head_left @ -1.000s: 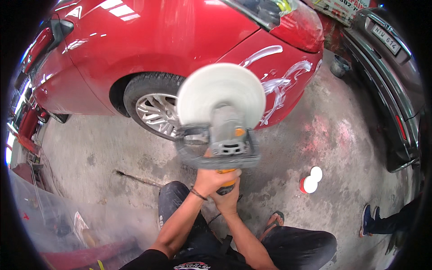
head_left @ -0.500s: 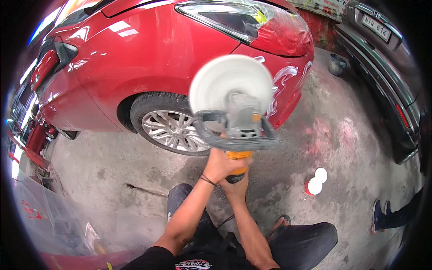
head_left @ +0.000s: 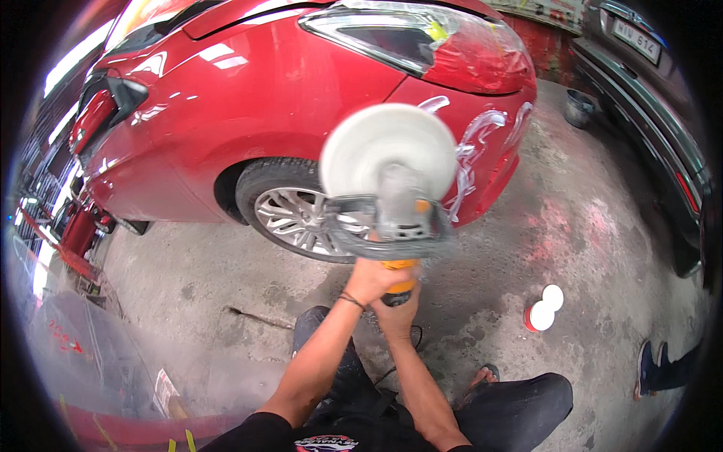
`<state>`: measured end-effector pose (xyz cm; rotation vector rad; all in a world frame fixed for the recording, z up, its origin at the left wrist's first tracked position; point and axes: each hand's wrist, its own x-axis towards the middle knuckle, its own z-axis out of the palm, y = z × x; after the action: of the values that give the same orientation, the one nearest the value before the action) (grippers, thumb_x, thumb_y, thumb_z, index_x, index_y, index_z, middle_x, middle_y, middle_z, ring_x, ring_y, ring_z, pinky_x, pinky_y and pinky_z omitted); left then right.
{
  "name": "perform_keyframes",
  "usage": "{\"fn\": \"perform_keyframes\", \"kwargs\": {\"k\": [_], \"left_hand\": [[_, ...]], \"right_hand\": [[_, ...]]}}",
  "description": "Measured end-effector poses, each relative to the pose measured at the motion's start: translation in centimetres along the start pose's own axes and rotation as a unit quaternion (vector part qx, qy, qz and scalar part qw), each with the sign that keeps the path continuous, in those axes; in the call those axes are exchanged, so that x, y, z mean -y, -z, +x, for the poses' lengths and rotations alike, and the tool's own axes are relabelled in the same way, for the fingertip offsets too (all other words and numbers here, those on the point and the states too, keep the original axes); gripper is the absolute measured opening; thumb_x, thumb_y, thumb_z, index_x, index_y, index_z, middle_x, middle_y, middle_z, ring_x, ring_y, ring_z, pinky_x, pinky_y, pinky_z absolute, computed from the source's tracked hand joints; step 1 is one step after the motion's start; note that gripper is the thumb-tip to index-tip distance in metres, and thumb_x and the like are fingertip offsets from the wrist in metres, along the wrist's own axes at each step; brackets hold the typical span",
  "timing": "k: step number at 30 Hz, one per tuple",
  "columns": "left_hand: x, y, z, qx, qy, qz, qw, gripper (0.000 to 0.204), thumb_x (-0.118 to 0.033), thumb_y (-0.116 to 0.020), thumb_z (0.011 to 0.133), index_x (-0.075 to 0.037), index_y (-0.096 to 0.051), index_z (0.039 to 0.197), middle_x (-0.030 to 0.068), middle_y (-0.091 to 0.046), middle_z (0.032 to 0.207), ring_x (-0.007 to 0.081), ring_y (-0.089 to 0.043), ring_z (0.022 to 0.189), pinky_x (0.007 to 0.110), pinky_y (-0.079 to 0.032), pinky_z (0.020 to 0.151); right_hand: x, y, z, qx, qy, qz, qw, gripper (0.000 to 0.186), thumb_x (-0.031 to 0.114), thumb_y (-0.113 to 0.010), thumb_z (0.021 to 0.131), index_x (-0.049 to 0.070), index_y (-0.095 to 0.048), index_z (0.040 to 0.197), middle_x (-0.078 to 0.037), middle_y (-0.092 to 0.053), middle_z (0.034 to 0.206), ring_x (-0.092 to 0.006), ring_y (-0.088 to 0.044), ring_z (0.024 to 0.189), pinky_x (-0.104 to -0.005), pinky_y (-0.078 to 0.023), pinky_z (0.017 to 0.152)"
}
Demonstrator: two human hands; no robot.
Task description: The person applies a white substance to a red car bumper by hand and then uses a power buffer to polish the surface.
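Orange-and-grey power polisher (head_left: 401, 200) with a round white pad (head_left: 384, 147) is hanging before the glossy red car (head_left: 256, 98), overlapping the right edge of its silver-spoked wheel (head_left: 290, 218), my left hand (head_left: 376, 280) and right hand (head_left: 398, 315) both clamping its handle, presumably for steadiness, while the pad is hiding whether its face is touching paint.

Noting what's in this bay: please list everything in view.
Polisher: one, grey and orange, both hands
Pad: one, white, on the polisher
Red car: one, red, ahead
Front wheel: one, silver, on red car
Headlight: one, clear, red car's front
Smears: several, white, red car's bumper
Other car: one, dark grey, right
Bucket: one, dark, between cars
Tub: one, red and white, floor, right
Disc: one, white, by tub
Sheet: one, see-through, lower left
Someone else's shoes: two, dark blue, right edge
Legs: two, black trousers, bottom
Left hand: one, bare, on polisher
Right hand: one, bare, on polisher
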<state>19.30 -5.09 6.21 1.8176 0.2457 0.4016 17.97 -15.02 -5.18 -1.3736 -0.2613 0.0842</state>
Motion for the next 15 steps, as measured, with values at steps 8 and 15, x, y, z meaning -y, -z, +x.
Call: {"fn": "perform_keyframes", "kwargs": {"k": [8,15], "left_hand": [[0.4,-2.0,-0.1,0.025,-0.002,0.155,0.988,0.083,-0.033,-0.097,0.070,0.000,-0.062,0.137,0.0194,-0.081,0.117,0.0370,-0.078,0.111,0.044,-0.060,0.101],[-0.2,2.3,-2.5,-0.038,-0.024,-0.012,0.999,0.059,-0.014,-0.096,0.079,0.000,-0.068,0.130,0.0098,-0.079,0.118,0.0199,-0.074,0.110,0.039,-0.061,0.097]], "right_hand": [[-1.8,-1.4,-2.7,-0.051,-0.104,0.149,0.982,0.103,0.018,-0.099,0.076,-0.002,-0.043,0.160,-0.016,-0.060,0.148,-0.0265,-0.059,0.136,-0.0403,-0.045,0.117],[-0.4,-2.0,-2.2,0.062,-0.027,0.060,0.996,0.101,0.021,-0.101,0.075,-0.001,-0.045,0.156,-0.016,-0.061,0.146,-0.0273,-0.061,0.134,-0.0414,-0.047,0.116]]}}
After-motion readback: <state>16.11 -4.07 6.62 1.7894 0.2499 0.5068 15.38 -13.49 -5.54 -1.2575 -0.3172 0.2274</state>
